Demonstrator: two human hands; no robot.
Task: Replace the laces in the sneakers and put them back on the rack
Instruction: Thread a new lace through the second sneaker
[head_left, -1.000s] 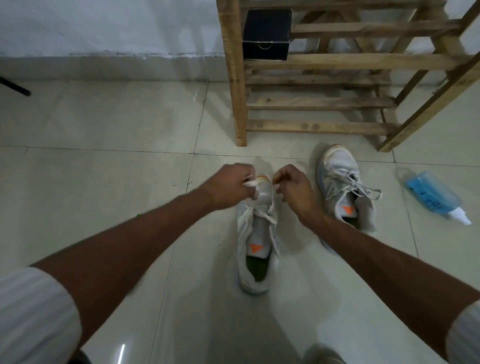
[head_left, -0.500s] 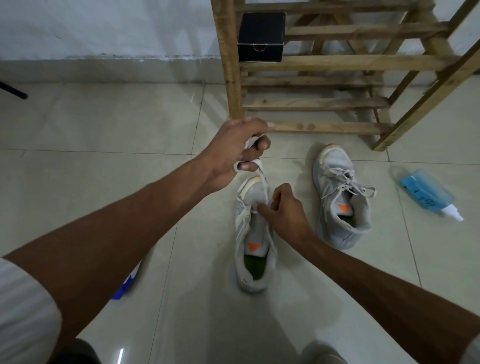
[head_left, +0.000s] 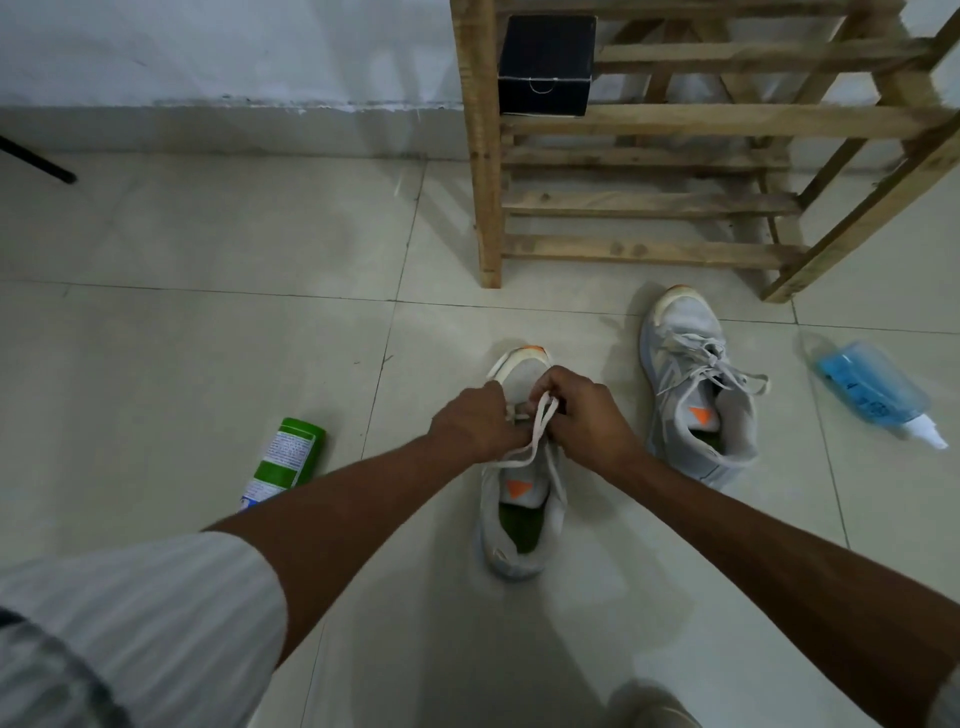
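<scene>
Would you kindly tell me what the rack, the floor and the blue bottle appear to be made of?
Rack: unfinished wood, visible grain and knots. Floor: glossy ceramic tile, probably, given grout lines and reflections. Blue bottle: translucent plastic, apparently, with a white cap.

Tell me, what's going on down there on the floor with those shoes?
A person is lacing a sneaker. The left hand and the right hand both pinch the white lace near the toe of the nearer sneaker, which sits on the tiled floor. The second sneaker stands to its right, loosely laced. Neither shoe is on the wooden rack yet. A green can and a blue spray bottle lie on the floor nearby.
</scene>
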